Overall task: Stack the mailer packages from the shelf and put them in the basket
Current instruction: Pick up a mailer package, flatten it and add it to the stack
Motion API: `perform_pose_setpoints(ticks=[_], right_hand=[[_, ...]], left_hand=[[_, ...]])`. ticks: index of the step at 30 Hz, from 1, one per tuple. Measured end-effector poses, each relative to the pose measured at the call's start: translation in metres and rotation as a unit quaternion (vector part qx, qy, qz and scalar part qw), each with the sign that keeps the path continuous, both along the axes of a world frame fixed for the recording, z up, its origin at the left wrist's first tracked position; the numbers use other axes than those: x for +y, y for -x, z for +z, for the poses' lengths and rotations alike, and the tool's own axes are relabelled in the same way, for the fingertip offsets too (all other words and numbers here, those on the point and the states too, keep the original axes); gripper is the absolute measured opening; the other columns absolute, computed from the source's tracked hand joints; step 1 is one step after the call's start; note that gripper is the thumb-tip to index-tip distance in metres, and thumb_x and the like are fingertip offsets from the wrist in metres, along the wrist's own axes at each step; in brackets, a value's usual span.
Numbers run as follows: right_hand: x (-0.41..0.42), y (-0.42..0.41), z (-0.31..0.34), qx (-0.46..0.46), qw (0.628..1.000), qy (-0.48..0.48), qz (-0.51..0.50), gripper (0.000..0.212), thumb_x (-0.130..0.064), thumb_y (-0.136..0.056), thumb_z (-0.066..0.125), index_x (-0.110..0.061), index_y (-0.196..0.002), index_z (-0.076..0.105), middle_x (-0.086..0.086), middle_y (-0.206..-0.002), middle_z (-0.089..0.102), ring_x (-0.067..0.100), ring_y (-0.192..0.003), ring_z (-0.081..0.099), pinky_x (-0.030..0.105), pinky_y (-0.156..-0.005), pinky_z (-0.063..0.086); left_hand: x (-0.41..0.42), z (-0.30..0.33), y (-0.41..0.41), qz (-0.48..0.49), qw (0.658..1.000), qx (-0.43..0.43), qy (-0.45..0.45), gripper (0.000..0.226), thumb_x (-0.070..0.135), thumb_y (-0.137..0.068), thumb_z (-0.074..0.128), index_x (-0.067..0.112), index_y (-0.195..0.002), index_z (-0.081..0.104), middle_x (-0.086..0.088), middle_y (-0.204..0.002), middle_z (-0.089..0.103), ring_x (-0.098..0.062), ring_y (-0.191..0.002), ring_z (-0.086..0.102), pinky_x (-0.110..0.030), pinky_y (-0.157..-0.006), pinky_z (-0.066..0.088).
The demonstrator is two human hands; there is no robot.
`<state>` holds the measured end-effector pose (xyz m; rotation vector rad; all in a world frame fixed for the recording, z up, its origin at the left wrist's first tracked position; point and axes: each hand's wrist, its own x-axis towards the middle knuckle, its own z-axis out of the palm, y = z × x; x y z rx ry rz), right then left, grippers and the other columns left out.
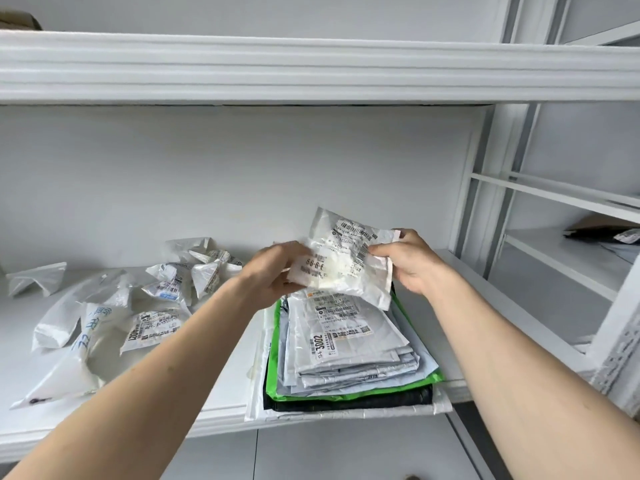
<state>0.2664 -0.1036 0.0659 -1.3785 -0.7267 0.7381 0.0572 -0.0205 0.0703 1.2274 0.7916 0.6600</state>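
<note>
Your left hand [277, 271] and right hand [408, 261] pinch white mailer [349, 261] above stack [349, 358] at shelf [214, 407] front edge.

Lighting was bright, diffuse and cool, seemingly from above and in front. No hard shadows: only soft ones under the upper shelf beam [311, 69] and beneath the stack of mailers [349, 362]. The white shelf surface [214, 386] ran near overexposure, and the loose white mailers [114, 317] lost contrast against it. Mild sheen showed on the crinkled mailer [349, 261] held in both hands. Wide-angle distortion bowed the beam and splayed the right uprights [481, 188]. The centre was fairly sharp, labels partly legible. Forearms at the bottom edge were soft and stretched, with slight compression smear.
</note>
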Motion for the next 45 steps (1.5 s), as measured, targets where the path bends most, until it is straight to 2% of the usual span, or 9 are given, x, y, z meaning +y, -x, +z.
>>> perform_pose_setpoints(ticks=[4,11,13,19,24,27,30,37,45], right_hand=[[-0.014,-0.001,-0.002,-0.04,0.996,0.05,0.064,0.028,0.007,-0.081,0.071,-0.007,-0.104,0.06,0.011,-0.093,0.07,0.023,-0.08,0.068,0.036,-0.07,0.059],[-0.016,0.005,-0.037,-0.175,0.976,0.102,0.077,0.028,-0.004,-0.083,0.074,-0.003,-0.109,0.064,0.005,-0.089,0.071,0.006,-0.069,0.069,0.03,-0.077,0.058],[-0.014,0.007,-0.051,-0.206,0.97,0.112,0.063,0.034,-0.007,-0.083,0.076,-0.004,-0.114,0.063,0.008,-0.098,0.071,0.012,-0.077,0.069,0.041,-0.085,0.056],[-0.007,0.01,-0.062,-0.33,0.932,0.147,0.035,0.058,-0.024,-0.086,0.074,-0.009,-0.136,0.048,0.01,-0.134,0.056,0.024,-0.117,0.057,0.03,-0.09,0.048],[-0.008,0.025,-0.043,-0.511,0.843,0.17,0.003,0.05,-0.035,-0.099,0.049,-0.016,-0.145,0.041,0.007,-0.15,0.04,0.028,-0.137,0.038,0.041,-0.113,0.032],[-0.004,0.046,-0.045,-0.568,0.802,0.171,0.08,0.042,-0.025,-0.102,0.038,-0.019,-0.143,0.045,0.002,-0.151,0.043,0.024,-0.141,0.034,0.041,-0.116,0.027],[-0.002,0.052,-0.066,-0.606,0.747,0.248,0.119,0.049,-0.017,-0.101,0.03,-0.02,-0.15,0.031,-0.001,-0.157,0.03,0.022,-0.149,0.016,0.045,-0.12,0.009],[0.002,0.046,-0.112,-0.5,0.808,0.284,0.129,0.056,-0.044,-0.104,0.002,-0.025,-0.157,0.005,-0.01,-0.164,-0.001,0.009,-0.15,-0.008,0.039,-0.12,-0.014],[-0.001,0.043,-0.132,-0.511,0.805,0.274,0.126,0.053,-0.039,-0.104,0.003,-0.03,-0.155,-0.007,-0.011,-0.162,-0.015,0.005,-0.147,-0.018,0.035,-0.119,-0.015]], left_hand=[[-0.013,0.005,-0.001,-0.025,0.992,0.084,-0.091,0.016,0.028,-0.091,0.064,0.013,-0.098,0.063,-0.001,-0.076,0.06,-0.012,-0.053,0.057,-0.022,-0.051,0.046],[-0.021,-0.032,0.001,-0.001,0.979,0.163,-0.12,0.057,0.006,-0.09,0.064,0.014,-0.139,0.038,-0.006,-0.082,0.062,-0.013,-0.055,0.061,-0.023,-0.048,0.053],[-0.021,-0.042,0.001,0.009,0.974,0.184,-0.13,0.057,0.006,-0.09,0.063,0.014,-0.141,0.038,-0.009,-0.085,0.063,-0.014,-0.057,0.063,-0.024,-0.048,0.055],[-0.009,-0.057,-0.002,0.021,0.959,0.231,-0.165,0.064,0.016,-0.087,0.064,0.018,-0.144,0.035,-0.013,-0.113,0.064,-0.022,-0.089,0.067,-0.038,-0.071,0.06],[-0.012,-0.045,-0.018,0.04,0.816,0.387,-0.427,0.054,0.034,-0.098,0.04,0.015,-0.148,0.031,-0.01,-0.154,0.029,-0.028,-0.142,0.029,-0.047,-0.114,0.029],[-0.024,-0.053,-0.04,-0.026,0.794,0.384,-0.47,0.056,0.04,-0.1,0.019,0.015,-0.149,0.032,-0.006,-0.161,0.017,-0.022,-0.15,0.008,-0.05,-0.119,0.016],[-0.023,-0.084,-0.05,-0.057,0.78,0.404,-0.474,0.074,0.049,-0.09,-0.001,0.018,-0.146,0.034,-0.007,-0.16,0.023,-0.023,-0.15,0.011,-0.051,-0.119,0.015],[-0.032,-0.112,-0.047,-0.082,0.795,0.423,-0.427,0.055,0.04,-0.103,0.004,0.025,-0.156,0.004,0.005,-0.163,-0.004,-0.014,-0.149,-0.012,-0.046,-0.121,-0.005],[-0.027,-0.135,-0.052,-0.08,0.777,0.435,-0.447,0.054,0.037,-0.103,0.006,0.028,-0.155,-0.008,0.007,-0.16,-0.02,-0.014,-0.146,-0.022,-0.047,-0.12,-0.008]])
